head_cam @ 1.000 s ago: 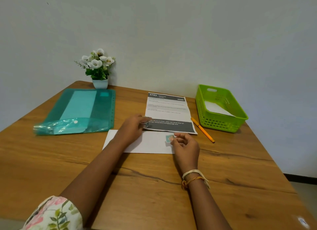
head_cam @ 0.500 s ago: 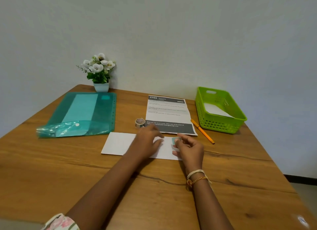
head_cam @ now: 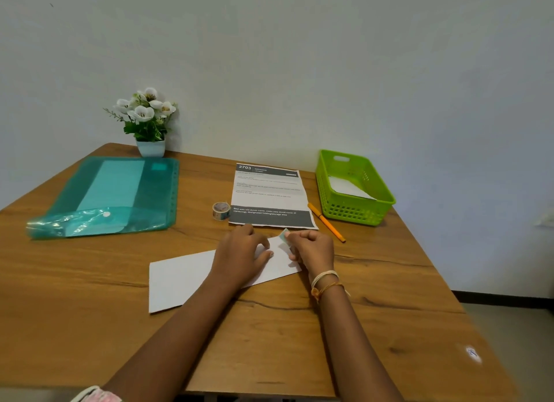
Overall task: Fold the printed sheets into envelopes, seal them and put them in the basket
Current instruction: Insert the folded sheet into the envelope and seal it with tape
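I see my left hand (head_cam: 242, 251) pressing flat on the white folded paper envelope (head_cam: 183, 278), frame centre | right hand (head_cam: 311, 247) pinching small teal tape piece (head_cam: 284, 235) | green plastic basket (head_cam: 379, 191) upper right

Soft, even daylight fills the scene, bright without harsh shadows; only faint shade lies under the forearms on the table (head_cam: 90, 326). A small glare spot (head_cam: 473, 353) shines near its right front corner. Wide-angle bending curves the table's edges, and detail is slightly soft throughout
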Demonstrator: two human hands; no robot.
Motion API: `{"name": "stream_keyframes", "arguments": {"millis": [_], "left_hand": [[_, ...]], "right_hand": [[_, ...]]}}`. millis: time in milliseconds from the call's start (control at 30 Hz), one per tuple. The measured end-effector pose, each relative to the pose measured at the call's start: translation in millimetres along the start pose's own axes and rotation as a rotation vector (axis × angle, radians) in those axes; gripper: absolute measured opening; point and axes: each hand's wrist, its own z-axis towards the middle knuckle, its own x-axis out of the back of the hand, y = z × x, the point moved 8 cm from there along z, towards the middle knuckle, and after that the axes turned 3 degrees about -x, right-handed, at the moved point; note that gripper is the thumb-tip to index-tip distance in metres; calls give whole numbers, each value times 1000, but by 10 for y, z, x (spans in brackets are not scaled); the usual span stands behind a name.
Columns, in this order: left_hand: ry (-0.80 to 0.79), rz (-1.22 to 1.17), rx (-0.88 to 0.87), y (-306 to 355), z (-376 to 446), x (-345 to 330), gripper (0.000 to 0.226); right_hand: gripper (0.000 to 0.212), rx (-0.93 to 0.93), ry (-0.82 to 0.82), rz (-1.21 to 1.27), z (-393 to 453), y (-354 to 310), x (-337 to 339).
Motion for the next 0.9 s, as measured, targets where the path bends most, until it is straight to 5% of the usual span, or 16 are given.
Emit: {"name": "stream_keyframes", "arguments": {"millis": [667, 900], "left_hand": [[-15, -97, -68, -46, -19, -60, 16], [-188, 10, -160, 49, -11, -200, 35]], "right_hand": [[19, -157, 77, -415, 205, 39, -90], [23, -118, 82, -502, 232, 23, -97]]}}
